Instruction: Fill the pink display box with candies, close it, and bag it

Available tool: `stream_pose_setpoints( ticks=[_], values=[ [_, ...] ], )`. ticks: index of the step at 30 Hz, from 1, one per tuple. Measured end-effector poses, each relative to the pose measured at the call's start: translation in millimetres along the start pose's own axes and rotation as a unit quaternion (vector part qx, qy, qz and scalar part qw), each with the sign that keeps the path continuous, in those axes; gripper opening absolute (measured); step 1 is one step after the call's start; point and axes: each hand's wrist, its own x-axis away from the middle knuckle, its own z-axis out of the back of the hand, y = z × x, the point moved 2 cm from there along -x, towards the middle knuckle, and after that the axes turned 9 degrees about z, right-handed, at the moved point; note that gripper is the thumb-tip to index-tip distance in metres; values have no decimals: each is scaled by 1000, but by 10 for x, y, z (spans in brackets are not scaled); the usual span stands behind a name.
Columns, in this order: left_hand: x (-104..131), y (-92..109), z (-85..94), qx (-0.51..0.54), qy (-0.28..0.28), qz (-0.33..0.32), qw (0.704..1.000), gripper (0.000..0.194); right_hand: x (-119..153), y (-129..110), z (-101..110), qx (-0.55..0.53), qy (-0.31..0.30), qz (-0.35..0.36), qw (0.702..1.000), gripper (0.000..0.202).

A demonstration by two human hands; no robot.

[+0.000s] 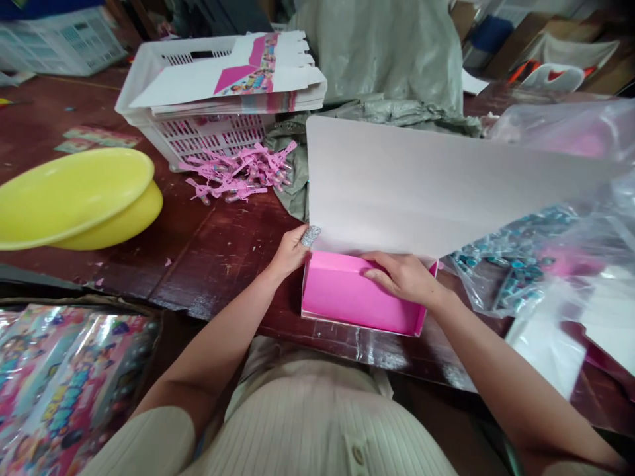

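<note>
A cardboard box [364,325] lies at the table's front edge, its tall white lid [377,185] raised at the back. Bright pink cardboard insert [342,291] fills its inside. My left hand [292,252] is closed on the box's rear left corner, with silvery wrapping round a fingertip and most fingers hidden behind the side. Over the insert's rear right part, my right hand [404,276] has its thumb on the pink surface and its fingers bent at the back edge, gripping it.
Yellow bowls [79,195] stand at left. Behind, a white crate [149,125] carries flat printed card sheets [198,89], beside small pink items [243,173]. A grey-green sack [381,53] is at the back. Clear bags with blue pieces [526,264] lie right; printed packs [64,390] fill a lower-left carton.
</note>
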Motion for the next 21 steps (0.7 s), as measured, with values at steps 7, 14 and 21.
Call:
stream_pose_setpoints(
  ticks=[7, 14, 21],
  values=[
    [-19, 104, -2, -39, 29, -32, 998, 54, -20, -142, -18, 92, -20, -54, 994, 44],
    [686, 592, -278, -291, 147, -347, 879, 23, 8, -266, -249, 175, 160, -54, 970, 40],
    [515, 479, -739, -609, -1, -156, 778, 39, 379, -145, -188, 189, 251, -117, 942, 29]
  ],
)
